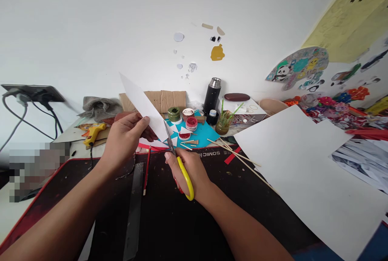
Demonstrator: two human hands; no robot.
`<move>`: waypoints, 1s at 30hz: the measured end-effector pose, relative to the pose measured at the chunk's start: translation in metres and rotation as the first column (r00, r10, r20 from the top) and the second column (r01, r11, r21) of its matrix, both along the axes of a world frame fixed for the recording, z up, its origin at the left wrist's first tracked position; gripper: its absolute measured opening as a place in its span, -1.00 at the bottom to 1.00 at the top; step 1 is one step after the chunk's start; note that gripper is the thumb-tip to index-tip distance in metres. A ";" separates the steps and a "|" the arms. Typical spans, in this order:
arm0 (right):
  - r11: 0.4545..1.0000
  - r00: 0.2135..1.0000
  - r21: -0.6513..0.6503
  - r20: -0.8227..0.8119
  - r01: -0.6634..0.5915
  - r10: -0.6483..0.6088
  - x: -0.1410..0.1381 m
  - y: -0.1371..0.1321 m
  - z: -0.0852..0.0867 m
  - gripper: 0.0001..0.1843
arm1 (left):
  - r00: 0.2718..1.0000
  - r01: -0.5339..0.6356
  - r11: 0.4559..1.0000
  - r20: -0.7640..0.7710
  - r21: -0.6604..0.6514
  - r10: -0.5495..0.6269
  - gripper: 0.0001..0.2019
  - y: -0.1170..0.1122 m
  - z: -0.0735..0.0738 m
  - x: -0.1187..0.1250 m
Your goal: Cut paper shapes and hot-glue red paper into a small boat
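My left hand [127, 133] pinches a long, pointed piece of white paper [144, 105] between thumb and fingers, raised above the table. Around the handles of a pair of scissors [187, 178], yellow on one loop with some red below, my right hand [189, 168] is closed. The metal blades point up and away and meet the paper at its lower right edge. Whether the blades are fully closed I cannot tell. Beneath the hands lies a black desk mat [169, 228], with a red pencil [147, 172] and a metal ruler [134, 208] left of centre.
Paint jars [190, 123] and white scraps sit on a blue sheet [206, 133] at the back. A black flask [212, 95] stands behind them. Large white paper [306, 180] and thin sticks [242, 158] lie right; a yellow glue gun [93, 132] lies left.
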State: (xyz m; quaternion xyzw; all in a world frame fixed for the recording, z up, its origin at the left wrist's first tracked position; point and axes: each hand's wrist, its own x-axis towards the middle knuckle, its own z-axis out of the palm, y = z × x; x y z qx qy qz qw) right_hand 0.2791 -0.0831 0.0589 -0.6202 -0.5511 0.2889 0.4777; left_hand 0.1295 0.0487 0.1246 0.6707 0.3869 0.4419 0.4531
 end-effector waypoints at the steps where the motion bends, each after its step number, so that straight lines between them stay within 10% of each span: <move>1: 1.000 1.000 0.001 0.000 -0.001 0.001 0.000 0.000 0.000 -0.58 | 1.000 -0.001 1.000 0.001 -0.002 0.001 -0.70 0.000 0.000 0.000; 30: 1.000 0.999 -0.020 0.044 0.024 -0.023 0.000 0.000 0.003 -0.61 | 0.997 0.022 0.997 0.075 -0.068 -0.017 -0.73 0.000 -0.005 0.001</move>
